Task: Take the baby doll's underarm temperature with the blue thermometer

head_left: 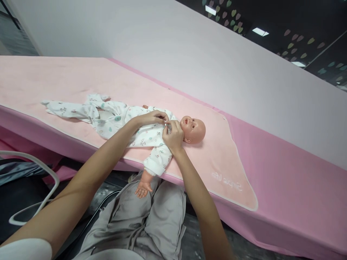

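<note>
A baby doll lies face up on the pink mat, its head toward the right. It wears a white long-sleeved baby romper with small coloured prints. Both my hands meet at the romper's neckline, just below the doll's chin. My left hand pinches the fabric there with bent fingers. Close beside it, my right hand is closed on the same spot, with a small white bit of the romper showing between the fingertips. Whether that bit is a tie or a fastener is too small to tell. One doll arm hangs over the near edge.
The light pink mat covers part of a long pink padded bench against a white wall. My knees are under its near edge. At lower left stands a chair-like white tube frame with dark cloth nearby.
</note>
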A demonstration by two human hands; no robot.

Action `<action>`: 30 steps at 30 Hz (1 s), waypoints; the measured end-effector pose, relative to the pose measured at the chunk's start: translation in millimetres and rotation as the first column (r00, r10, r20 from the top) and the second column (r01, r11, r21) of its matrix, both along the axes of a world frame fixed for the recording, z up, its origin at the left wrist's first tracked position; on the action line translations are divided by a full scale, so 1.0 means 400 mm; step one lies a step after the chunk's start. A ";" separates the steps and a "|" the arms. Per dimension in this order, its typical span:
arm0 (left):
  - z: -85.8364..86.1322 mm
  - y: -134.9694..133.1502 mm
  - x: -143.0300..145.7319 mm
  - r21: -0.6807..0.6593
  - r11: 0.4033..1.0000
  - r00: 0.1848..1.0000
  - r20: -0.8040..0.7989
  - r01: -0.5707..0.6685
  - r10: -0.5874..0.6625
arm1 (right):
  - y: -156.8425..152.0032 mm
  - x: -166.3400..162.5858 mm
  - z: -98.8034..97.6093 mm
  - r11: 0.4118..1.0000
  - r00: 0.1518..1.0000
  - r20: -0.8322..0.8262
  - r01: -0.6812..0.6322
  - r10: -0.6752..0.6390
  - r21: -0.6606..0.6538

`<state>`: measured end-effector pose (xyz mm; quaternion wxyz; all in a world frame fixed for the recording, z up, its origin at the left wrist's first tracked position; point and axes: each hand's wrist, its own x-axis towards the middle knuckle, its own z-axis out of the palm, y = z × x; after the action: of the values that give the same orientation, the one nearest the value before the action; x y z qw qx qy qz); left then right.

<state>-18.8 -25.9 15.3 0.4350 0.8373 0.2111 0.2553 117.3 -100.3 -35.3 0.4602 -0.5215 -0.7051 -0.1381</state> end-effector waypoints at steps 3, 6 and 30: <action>-0.004 0.001 -0.001 -0.019 1.000 1.000 0.018 0.017 -0.017 | -0.004 -0.002 0.003 1.000 1.000 0.002 -0.006 0.006 -0.022; -0.007 0.002 -0.001 -0.018 1.000 0.999 0.028 0.018 -0.017 | -0.004 -0.002 0.004 1.000 1.000 -0.006 0.001 -0.001 -0.031; -0.016 0.007 0.001 0.052 0.998 0.999 0.031 -0.047 0.045 | -0.003 -0.002 0.004 1.000 1.000 -0.023 0.017 -0.017 -0.013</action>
<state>-18.5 -23.1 8.8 0.4101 0.8394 0.2170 0.2830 116.4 -101.3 -33.6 0.4636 -0.5320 -0.6963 -0.1314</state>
